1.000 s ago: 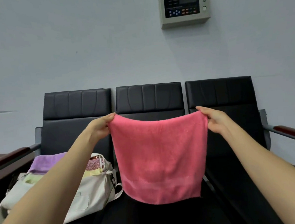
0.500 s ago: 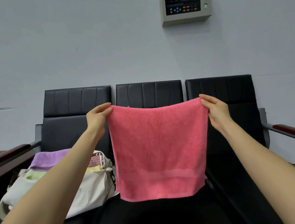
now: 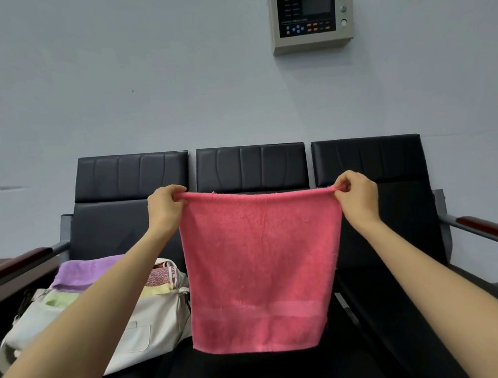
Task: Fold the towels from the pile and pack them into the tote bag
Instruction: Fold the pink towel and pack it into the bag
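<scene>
Surface: black three-seat bench (image 3: 252, 167), wood-topped armrests (image 3: 18, 263) at far left and right ends. Cream tote bag (image 3: 151, 330) lies on the left seat.

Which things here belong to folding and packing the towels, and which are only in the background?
Job: pink towel, held up by its top corners in the left hand and right hand; white tote bag holding purple towel and light green towel.
Background: black bench; wall control panel; wooden armrest.

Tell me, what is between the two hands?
The pink towel stretches between the left hand and the right hand, each pinching a top corner; the head view shows it.
</scene>
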`<move>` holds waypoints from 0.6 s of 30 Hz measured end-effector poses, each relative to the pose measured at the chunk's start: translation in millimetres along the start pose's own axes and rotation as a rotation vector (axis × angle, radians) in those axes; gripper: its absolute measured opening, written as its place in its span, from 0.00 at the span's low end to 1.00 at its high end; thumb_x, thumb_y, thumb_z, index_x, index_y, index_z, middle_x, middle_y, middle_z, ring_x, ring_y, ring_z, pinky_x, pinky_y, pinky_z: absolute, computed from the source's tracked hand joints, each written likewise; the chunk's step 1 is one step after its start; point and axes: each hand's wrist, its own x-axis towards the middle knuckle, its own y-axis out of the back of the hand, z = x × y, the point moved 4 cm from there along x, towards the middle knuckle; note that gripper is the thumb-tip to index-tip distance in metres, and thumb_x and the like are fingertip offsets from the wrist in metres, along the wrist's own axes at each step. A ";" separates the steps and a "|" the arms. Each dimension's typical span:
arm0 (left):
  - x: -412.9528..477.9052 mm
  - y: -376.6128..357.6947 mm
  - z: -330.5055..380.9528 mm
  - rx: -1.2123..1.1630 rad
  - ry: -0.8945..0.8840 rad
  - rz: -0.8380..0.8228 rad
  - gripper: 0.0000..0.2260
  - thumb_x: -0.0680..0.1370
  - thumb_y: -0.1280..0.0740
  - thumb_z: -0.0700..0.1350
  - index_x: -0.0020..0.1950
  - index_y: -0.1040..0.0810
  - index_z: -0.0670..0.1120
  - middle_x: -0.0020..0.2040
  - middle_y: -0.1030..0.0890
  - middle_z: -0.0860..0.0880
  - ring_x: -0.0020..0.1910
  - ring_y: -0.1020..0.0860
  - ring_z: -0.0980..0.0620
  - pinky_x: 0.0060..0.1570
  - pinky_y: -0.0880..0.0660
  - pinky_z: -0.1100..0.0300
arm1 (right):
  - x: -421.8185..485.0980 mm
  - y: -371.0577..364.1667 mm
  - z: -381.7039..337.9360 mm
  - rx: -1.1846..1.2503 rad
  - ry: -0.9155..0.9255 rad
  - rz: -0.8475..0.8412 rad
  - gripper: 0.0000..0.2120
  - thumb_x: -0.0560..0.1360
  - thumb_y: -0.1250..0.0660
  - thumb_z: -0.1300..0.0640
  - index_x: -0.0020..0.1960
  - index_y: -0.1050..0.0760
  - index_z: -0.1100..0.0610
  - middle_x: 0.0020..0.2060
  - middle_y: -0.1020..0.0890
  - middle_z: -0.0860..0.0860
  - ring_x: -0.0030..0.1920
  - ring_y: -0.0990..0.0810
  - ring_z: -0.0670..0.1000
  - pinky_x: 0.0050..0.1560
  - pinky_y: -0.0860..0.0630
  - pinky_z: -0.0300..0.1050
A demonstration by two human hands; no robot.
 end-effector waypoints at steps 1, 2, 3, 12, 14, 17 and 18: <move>-0.6 -0.9 -0.4 0.051 -0.024 -0.015 0.14 0.75 0.34 0.35 0.58 0.18 0.42 0.55 0.20 0.42 0.56 0.23 0.43 0.57 0.29 0.54 | -1.1 -0.1 -0.3 -0.028 0.007 -0.003 0.09 0.72 0.32 0.69 0.40 0.24 0.56 0.39 0.22 0.49 0.38 0.26 0.45 0.36 0.32 0.32; -2.0 -1.7 -0.2 0.094 -0.044 -0.033 0.13 0.76 0.36 0.35 0.59 0.19 0.42 0.54 0.21 0.41 0.56 0.24 0.41 0.56 0.30 0.54 | -2.5 -0.3 -0.9 -0.050 0.016 -0.011 0.09 0.72 0.32 0.69 0.40 0.25 0.57 0.41 0.23 0.50 0.38 0.26 0.45 0.36 0.33 0.32; -3.4 -2.7 -0.5 0.130 -0.061 -0.051 0.13 0.78 0.37 0.36 0.60 0.19 0.42 0.54 0.23 0.41 0.55 0.24 0.41 0.54 0.31 0.54 | -3.8 -1.0 -0.8 -0.064 0.022 -0.024 0.09 0.72 0.32 0.69 0.40 0.25 0.57 0.42 0.24 0.50 0.39 0.26 0.46 0.36 0.33 0.32; -14.3 -1.7 -2.7 0.099 0.059 -0.146 0.06 0.81 0.39 0.46 0.53 0.28 0.43 0.51 0.28 0.46 0.51 0.28 0.44 0.48 0.33 0.54 | -8.6 3.0 10.0 0.089 -0.193 -0.275 0.10 0.77 0.43 0.70 0.43 0.35 0.57 0.38 0.22 0.54 0.30 0.22 0.49 0.30 0.27 0.39; -18.2 -1.9 -2.3 0.020 0.057 -0.191 0.04 0.81 0.38 0.44 0.50 0.31 0.44 0.48 0.25 0.45 0.47 0.27 0.46 0.45 0.33 0.55 | -9.6 8.4 9.8 0.220 -0.235 -0.260 0.09 0.78 0.40 0.69 0.48 0.30 0.56 0.39 0.19 0.54 0.32 0.17 0.49 0.35 0.20 0.40; -22.6 6.3 -7.2 -0.294 0.144 -0.197 0.06 0.78 0.33 0.39 0.44 0.29 0.45 0.44 0.23 0.46 0.43 0.24 0.49 0.40 0.23 0.58 | -10.6 19.1 13.3 0.400 -0.296 -0.236 0.07 0.75 0.33 0.68 0.52 0.22 0.61 0.42 0.17 0.57 0.38 0.15 0.50 0.41 0.18 0.39; -25.0 10.1 -6.1 -0.416 0.174 -0.209 0.08 0.77 0.32 0.37 0.42 0.29 0.46 0.42 0.24 0.46 0.40 0.23 0.51 0.36 0.22 0.63 | -10.8 24.7 13.7 0.440 -0.306 -0.222 0.06 0.74 0.31 0.68 0.50 0.21 0.61 0.41 0.16 0.57 0.38 0.15 0.49 0.40 0.19 0.37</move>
